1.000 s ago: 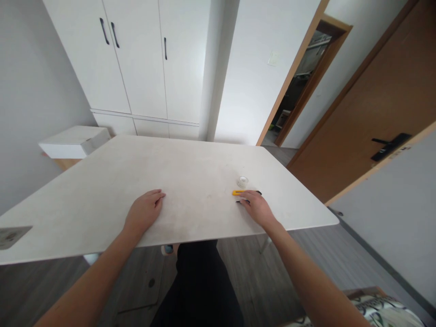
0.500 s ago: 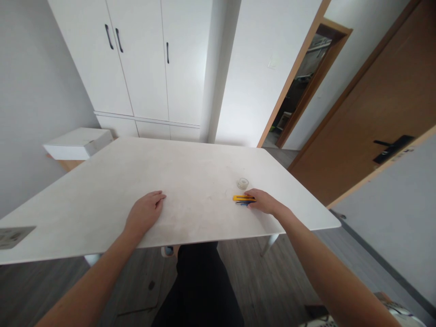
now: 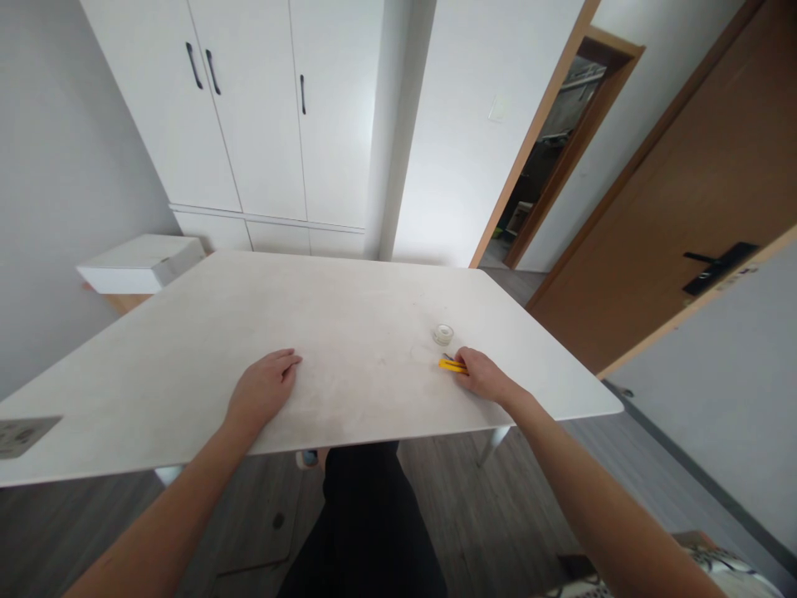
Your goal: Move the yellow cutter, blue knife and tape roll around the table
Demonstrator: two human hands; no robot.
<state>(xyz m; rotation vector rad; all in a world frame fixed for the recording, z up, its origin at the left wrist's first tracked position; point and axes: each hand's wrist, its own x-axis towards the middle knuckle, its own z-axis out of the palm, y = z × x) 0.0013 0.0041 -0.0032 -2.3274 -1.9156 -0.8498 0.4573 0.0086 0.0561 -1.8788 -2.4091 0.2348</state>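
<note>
- Head view, looking down: a white table (image 3: 349,303) spans the middle, its near edge close to the wearer's dark trousers (image 3: 367,531).
- The right hand (image 3: 468,365) is at the right part of the table, its fingers and thumb pinching a yellow cutter knife (image 3: 451,365). The knife's yellow end sticks out to the left of the fingers; the rest is hidden in the hand.
- A small dark tip (image 3: 447,356) shows just behind the knife, beside the fingers; what it belongs to is hidden by the hand.
- A clear roll of tape (image 3: 443,334) lies flat on the table, just beyond the right hand and apart from it.
- The left hand (image 3: 261,387) rests palm down near the table's front edge, left of centre, its fingers lying close together and pointing right, well apart from the knife.
- A grey printed label (image 3: 28,436) sits at the table's near left corner.
- Behind stand white cupboards (image 3: 261,116) with dark handles; a white box (image 3: 134,257) is beyond the table's left side, and a brown door (image 3: 660,183) is at the right.
</note>
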